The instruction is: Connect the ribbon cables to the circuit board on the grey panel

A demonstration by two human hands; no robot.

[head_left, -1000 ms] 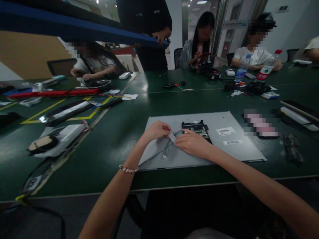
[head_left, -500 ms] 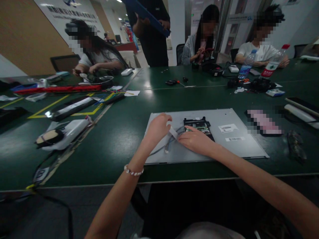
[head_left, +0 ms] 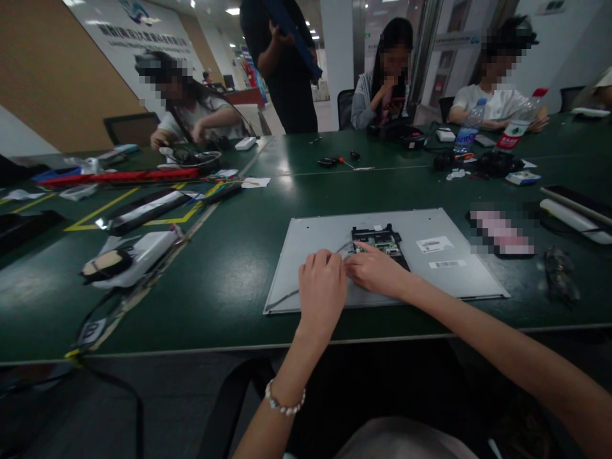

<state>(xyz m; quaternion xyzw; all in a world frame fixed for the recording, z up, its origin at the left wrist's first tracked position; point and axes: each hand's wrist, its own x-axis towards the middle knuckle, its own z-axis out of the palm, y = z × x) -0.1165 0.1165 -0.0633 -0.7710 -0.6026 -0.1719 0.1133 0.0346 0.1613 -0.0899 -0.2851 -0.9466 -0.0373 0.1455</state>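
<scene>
A flat silver-grey panel [head_left: 296, 239], like the back of a display, lies near the table's front edge. On it sits a black-framed circuit board [head_left: 377, 239]. A thin grey cable [head_left: 285, 298] runs from the panel's left side up under my hands. My left hand [head_left: 322, 290], back turned up, is closed over the cable left of the board; its fingertips and what they grip are hidden. My right hand [head_left: 377, 271] rests against the board's lower left, fingers pinched close to my left hand. What it pinches is too small to make out.
A phone [head_left: 502, 233] and a clear crumpled item [head_left: 560, 274] lie right of the panel. Leftward are a white package [head_left: 143, 255] and a black strap-like bundle [head_left: 148, 207]. A screwdriver [head_left: 342, 161] and bottles [head_left: 519, 124] are farther back. Several people are across the table.
My left hand has moved right and down and turned over, next to my right hand. The white strip it held between both hands is now hidden. My right hand has barely moved.
</scene>
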